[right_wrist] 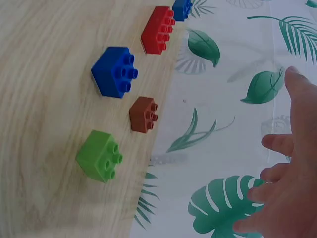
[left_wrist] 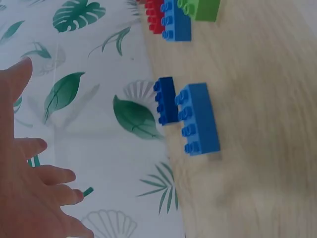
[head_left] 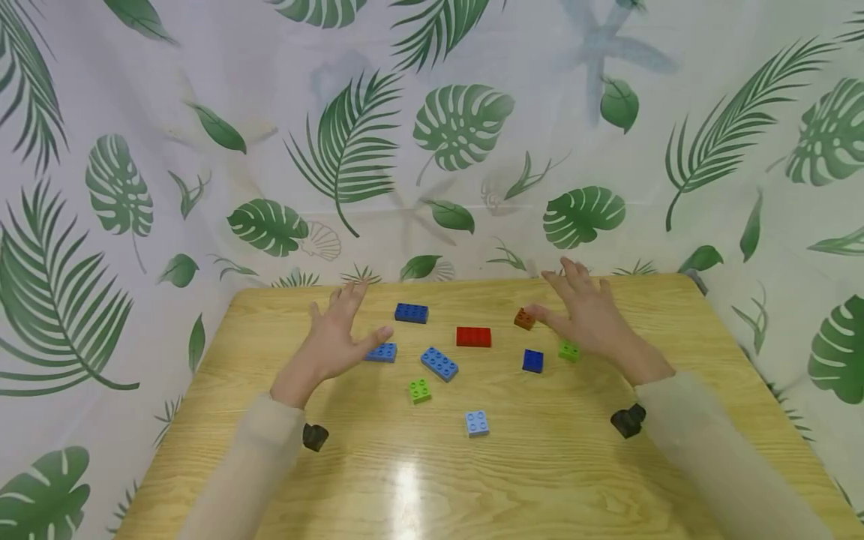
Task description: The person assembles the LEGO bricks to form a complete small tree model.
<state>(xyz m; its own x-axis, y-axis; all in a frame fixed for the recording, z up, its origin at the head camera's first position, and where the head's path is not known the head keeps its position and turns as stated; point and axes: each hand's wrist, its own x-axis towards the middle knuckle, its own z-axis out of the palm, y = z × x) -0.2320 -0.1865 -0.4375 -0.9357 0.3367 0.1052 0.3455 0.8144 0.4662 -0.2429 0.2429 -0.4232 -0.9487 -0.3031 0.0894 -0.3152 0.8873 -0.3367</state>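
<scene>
Both hands hover over a wooden table, fingers spread, holding nothing. The left hand [head_left: 335,337] is above a medium blue brick [left_wrist: 199,119], partly hiding it in the head view. Behind that brick lies a dark blue long brick [head_left: 412,313]. The right hand [head_left: 586,313] hangs over a lime green brick [right_wrist: 100,156], with an orange-brown brick [head_left: 523,319] near its thumb. A dark blue square brick [head_left: 532,361] lies just left of the lime one. Between the hands are a red brick [head_left: 474,337] and another medium blue brick [head_left: 439,364].
Nearer the front lie a second lime green brick [head_left: 420,391] and a light blue square brick [head_left: 476,423]. A leaf-patterned cloth [head_left: 378,247] hangs behind the table [head_left: 540,480] and along its sides. Light glares off the tabletop at the front.
</scene>
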